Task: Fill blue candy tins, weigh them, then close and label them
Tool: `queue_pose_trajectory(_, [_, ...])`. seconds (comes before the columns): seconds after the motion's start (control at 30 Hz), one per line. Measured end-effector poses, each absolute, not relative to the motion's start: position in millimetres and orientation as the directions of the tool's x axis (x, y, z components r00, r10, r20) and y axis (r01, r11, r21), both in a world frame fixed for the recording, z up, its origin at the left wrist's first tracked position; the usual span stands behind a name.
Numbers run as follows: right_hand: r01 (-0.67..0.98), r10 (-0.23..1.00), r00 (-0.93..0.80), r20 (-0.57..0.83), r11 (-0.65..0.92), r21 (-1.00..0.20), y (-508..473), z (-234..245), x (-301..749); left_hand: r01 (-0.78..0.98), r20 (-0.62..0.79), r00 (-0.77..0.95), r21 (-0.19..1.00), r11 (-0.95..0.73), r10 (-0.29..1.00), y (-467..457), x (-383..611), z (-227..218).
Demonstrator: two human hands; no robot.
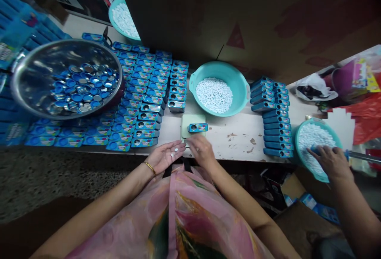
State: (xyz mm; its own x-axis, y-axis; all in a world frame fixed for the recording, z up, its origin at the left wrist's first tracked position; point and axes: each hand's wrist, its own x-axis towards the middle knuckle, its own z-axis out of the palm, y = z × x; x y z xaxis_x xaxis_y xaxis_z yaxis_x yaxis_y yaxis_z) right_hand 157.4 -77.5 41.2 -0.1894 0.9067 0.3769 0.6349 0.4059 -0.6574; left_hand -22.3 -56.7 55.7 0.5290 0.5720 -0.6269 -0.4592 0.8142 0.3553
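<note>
A scuffed white tabletop (238, 140) runs in front of a dark wall. Well to the left of the left hand (163, 155) stands a wide steel bowl (38, 68) holding blue lids (81, 88). Rows of blue tins (143, 88) lie beyond that hand. Beyond the right hand (202, 149) sits a teal basin (244, 88) of white tablets (214, 94). Far to its right, a co-worker's hand (327, 161) rests in a smaller teal bowl (297, 140). Just beyond both hands, a single tin (197, 127) lies on a green pad (187, 122). The left grip is spread, palm up, with a few loose tablets (175, 150) on it. The right grip, beside them, is blurred, so I cannot tell if it pinches anything.
</note>
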Motion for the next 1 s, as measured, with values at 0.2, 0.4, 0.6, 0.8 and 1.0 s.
queue_pose_trajectory(0.2, [0.639, 0.787, -0.596, 0.157, 0.584, -0.501, -97.9, 27.0, 112.3, -0.456, -0.668, 0.551, 0.260, 0.851, 0.500, -68.2, -27.3, 47.8])
queue_pose_trajectory(0.4, [0.644, 0.800, -0.591, 0.106, 0.546, -0.535, -93.2, 15.5, 110.9, -0.461, -0.694, 0.531, 0.245, 0.853, 0.486, -73.3, -42.3, 49.6])
queue_pose_trajectory(0.6, [0.485, 0.884, -0.364, 0.294, 0.450, -0.750, -81.1, 33.6, 142.2, -0.462, -0.644, 0.573, 0.258, 0.849, 0.507, -67.6, -37.6, 61.6])
queue_pose_trajectory(0.8, [0.487, 0.937, -0.004, 0.348, 0.306, -0.818, -44.4, 46.2, 183.2, -0.465, -0.659, 0.517, 0.320, 0.826, 0.546, -58.8, -36.1, 65.1])
queue_pose_trajectory(1.0, [0.690, 0.909, 0.167, 0.383, 0.170, -0.704, -57.5, 28.6, 227.5, -0.440, -0.704, 0.456, 0.354, 0.825, 0.545, -58.6, -46.0, 59.6])
